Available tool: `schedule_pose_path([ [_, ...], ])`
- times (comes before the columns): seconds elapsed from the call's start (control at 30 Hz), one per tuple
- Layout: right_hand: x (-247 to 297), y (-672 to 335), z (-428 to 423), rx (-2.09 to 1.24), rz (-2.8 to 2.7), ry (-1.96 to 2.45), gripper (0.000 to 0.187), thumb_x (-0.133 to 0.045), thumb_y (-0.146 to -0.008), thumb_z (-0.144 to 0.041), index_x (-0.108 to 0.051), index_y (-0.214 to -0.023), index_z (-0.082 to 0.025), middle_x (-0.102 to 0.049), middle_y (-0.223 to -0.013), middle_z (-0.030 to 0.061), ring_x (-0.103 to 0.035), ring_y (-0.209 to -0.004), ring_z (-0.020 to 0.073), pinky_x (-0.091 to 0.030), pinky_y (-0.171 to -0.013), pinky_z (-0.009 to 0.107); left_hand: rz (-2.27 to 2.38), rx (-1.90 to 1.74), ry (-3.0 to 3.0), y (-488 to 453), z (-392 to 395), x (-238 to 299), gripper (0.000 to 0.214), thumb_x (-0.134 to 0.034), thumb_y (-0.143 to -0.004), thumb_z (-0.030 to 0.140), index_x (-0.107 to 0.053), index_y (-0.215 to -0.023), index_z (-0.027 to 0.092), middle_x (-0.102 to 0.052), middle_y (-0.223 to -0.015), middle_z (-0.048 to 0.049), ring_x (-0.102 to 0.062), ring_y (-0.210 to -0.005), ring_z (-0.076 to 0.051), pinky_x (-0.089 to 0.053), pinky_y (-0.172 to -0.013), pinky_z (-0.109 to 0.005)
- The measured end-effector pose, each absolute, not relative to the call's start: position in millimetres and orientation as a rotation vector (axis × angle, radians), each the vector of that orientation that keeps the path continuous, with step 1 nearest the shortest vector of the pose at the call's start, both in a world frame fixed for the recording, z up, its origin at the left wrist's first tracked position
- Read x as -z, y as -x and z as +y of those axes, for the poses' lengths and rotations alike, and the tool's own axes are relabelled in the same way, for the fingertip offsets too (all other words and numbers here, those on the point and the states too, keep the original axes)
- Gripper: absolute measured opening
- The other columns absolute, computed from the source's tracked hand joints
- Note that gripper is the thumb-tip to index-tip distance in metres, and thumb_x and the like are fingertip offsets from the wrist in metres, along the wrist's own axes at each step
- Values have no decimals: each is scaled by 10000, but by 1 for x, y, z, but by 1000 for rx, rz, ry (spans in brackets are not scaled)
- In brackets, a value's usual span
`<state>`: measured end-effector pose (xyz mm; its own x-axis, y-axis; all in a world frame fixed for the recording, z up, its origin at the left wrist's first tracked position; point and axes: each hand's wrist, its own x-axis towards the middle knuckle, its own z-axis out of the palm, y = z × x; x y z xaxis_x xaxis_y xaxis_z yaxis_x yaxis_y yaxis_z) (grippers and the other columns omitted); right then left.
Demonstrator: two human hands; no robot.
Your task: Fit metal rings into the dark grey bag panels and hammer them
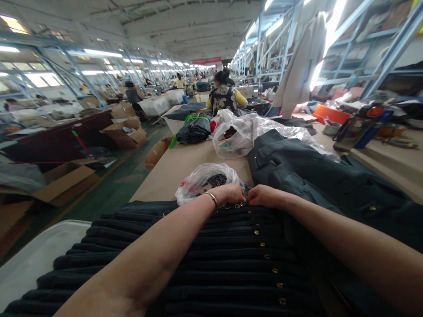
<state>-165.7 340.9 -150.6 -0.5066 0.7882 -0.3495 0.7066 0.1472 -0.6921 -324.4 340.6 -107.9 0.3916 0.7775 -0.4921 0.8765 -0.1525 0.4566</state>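
Both hands | left hand [231, 193], right hand [264, 196] pinch pleated garment [231, 264] | we judge hard tugging could pop a button [256, 232]

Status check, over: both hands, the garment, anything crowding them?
Left hand and right hand both pinching far edge of dark pleated garment, at its gold button row. Plastic bag lies just beyond left hand; dark garment pile at right.
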Motion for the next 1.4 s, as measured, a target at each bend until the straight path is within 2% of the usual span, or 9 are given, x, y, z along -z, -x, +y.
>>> schedule_pose_path([
  [0.13, 146, 168, 341, -1332, -2263, 1577, 249, -543, -731, -363, -664, -696, -147, -512, -531, -41, -400, -470, 75, -288, -436, 200, 1417, 180, -1948, 323, 342, 112, 115, -588, -584, 160, -586, -471, 180, -412, -355, 39, -384, -411, -108, -327, -477, -239],
  [0.27, 147, 169, 337, -1324, -2259, 1603, 145, -541, -677, -242, -660, -689, -160, -457, -497, -59, -372, -466, 66, -274, -438, 188, 1437, 163, -1934, 324, 339, 113, 124, -571, -618, 190, -590, -496, 186, -421, -366, 42, -376, -399, -107, -317, -457, -235],
  [0.43, 151, 175, 333, -1279, -2261, 1652, 168, -499, -661, -215, -654, -710, -172, -432, -498, -60, -362, -461, 70, -256, -430, 194, 1438, 167, -1954, 323, 337, 111, 129, -549, -658, 187, -606, -542, 186, -438, -406, 46, -390, -404, -109, -320, -464, -240],
  [0.57, 151, 178, 334, -1230, -2299, 1675, 171, -493, -626, -154, -650, -694, -160, -471, -527, -48, -405, -487, 74, -273, -441, 191, 1430, 177, -1980, 322, 337, 111, 120, -546, -669, 187, -620, -574, 182, -457, -437, 43, -391, -412, -109, -319, -469, -244],
  [0.73, 147, 173, 337, -1173, -2407, 1675, 199, -499, -647, -140, -682, -723, -157, -506, -535, -39, -413, -492, 75, -286, -446, 185, 1444, 193, -1996, 322, 338, 113, 131, -556, -677, 209, -611, -562, 180, -437, -415, 41, -369, -385, -108, -310, -448, -247],
  [0.87, 147, 170, 340, -1079, -2527, 1645, 198, -530, -619, -101, -705, -700, -148, -593, -594, -8, -507, -578, 100, -343, -519, 186, 1448, 217, -2006, 320, 338, 114, 123, -561, -673, 210, -613, -566, 177, -444, -419, 37, -376, -384, -103, -295, -423, -234],
  [1.07, 153, 170, 341, -960, -2594, 1634, 223, -526, -650, -117, -713, -768, -145, -668, -715, 26, -566, -686, 133, -371, -579, 191, 1455, 312, -2023, 316, 337, 109, 139, -538, -697, 226, -663, -690, 167, -448, -435, 38, -399, -404, -103, -324, -442, -219],
  [1.27, 151, 172, 346, -1110, -2650, 1567, 293, -534, -643, -151, -707, -879, -169, -685, -776, 16, -580, -688, 136, -364, -539, 191, 1436, 369, -2047, 319, 337, 110, 201, -504, -729, 251, -681, -764, 162, -508, -514, 23, -403, -429, -104, -339, -465, -228],
  [1.4, 143, 175, 346, -1237, -2647, 1572, 285, -510, -619, -125, -719, -809, -168, -672, -712, 11, -561, -639, 132, -361, -537, 204, 1426, 351, -2059, 321, 338, 112, 171, -511, -723, 232, -669, -711, 166, -475, -495, 34, -392, -435, -100, -317, -451, -223],
])
